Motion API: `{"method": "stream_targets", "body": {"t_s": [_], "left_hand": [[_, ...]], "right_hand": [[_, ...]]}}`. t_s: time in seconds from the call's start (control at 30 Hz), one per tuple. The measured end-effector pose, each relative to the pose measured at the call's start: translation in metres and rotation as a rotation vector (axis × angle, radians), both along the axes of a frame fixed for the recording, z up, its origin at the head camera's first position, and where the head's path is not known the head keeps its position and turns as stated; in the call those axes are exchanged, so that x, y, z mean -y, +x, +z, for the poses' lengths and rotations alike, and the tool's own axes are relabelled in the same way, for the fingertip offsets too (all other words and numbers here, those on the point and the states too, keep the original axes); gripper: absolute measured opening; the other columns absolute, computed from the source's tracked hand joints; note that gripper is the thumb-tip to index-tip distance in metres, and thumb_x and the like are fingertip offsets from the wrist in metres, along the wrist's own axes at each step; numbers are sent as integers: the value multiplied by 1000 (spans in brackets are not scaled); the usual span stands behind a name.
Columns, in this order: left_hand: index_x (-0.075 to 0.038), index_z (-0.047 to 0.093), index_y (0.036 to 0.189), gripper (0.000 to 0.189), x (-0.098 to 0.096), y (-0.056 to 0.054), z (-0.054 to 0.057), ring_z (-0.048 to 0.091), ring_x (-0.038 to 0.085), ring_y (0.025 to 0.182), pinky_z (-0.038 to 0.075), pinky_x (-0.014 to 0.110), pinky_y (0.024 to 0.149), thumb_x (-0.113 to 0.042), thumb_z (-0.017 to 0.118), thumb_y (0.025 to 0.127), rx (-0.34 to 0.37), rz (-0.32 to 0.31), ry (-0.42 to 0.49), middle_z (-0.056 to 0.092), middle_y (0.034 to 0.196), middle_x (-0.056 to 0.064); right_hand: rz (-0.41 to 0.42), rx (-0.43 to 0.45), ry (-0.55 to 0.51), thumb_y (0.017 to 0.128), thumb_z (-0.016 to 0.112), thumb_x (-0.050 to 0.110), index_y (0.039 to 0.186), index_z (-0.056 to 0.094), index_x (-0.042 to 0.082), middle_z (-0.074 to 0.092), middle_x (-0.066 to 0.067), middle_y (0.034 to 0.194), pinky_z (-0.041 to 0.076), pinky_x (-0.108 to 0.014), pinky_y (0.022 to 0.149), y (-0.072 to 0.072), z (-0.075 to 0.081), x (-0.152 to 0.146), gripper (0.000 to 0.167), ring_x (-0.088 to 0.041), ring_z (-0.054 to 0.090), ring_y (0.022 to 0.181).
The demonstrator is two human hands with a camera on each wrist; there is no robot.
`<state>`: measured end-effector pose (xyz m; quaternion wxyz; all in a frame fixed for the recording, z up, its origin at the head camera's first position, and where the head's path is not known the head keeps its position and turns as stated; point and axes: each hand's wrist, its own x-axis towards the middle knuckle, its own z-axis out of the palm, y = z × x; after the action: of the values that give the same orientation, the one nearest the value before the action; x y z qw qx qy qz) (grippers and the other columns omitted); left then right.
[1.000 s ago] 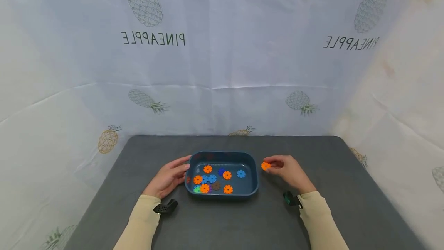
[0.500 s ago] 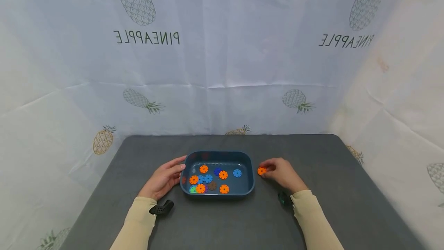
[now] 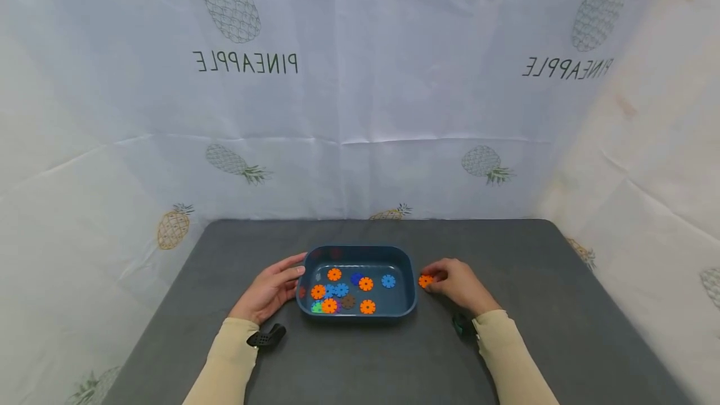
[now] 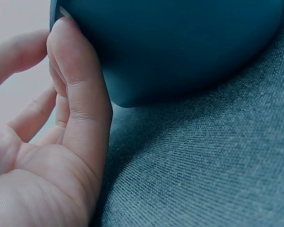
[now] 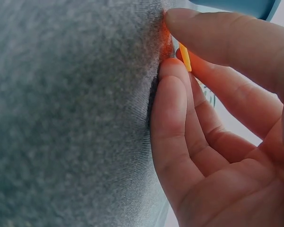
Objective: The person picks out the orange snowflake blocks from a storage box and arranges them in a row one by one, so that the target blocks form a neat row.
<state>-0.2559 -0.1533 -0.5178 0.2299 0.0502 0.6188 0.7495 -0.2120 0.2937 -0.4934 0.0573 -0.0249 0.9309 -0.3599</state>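
A dark blue rectangular tray stands on the table, holding several small notched plastic discs in orange, blue, green, purple and brown. At its left end my left hand holds the rim between thumb and fingers; the left wrist view shows the thumb against the tray's wall. Just beyond the tray's right end, my right hand pinches an orange notched disc low over the table. In the right wrist view only a thin yellow-orange edge of that disc shows between thumb and fingers.
The dark grey table reaches back to a white cloth printed with pineapples. Black straps sit at the wrists. An orange disc lies near the tray's back left, a light blue disc towards its right.
My right hand has lowered the orange disc towards the table, bringing it slightly nearer to me. The left hand stays at the tray's left end. The head view shifted slightly and came back.
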Motion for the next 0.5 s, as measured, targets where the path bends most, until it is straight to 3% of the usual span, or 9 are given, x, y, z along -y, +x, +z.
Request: {"method": "stream_targets", "body": {"t_s": [0.3, 0.5], "left_hand": [[-17, 40, 168, 66, -1, -2, -5, 72, 16, 112, 63, 31, 95, -29, 67, 109, -3, 8, -23, 67, 145, 3], [-15, 38, 169, 66, 0, -2, -4, 73, 15, 112, 63, 30, 95, -28, 65, 110, -29, -13, -20, 67, 145, 3]], "right_hand": [[-3, 2, -2, 93, 84, 10, 119, 82, 11, 73, -6, 114, 62, -40, 87, -1, -1, 1, 26, -17, 66, 94], [8, -2, 3, 91, 85, 9, 120, 82, 10, 74, -7, 115, 62, -40, 87, -2, 0, 0, 29, -17, 68, 96]]}}
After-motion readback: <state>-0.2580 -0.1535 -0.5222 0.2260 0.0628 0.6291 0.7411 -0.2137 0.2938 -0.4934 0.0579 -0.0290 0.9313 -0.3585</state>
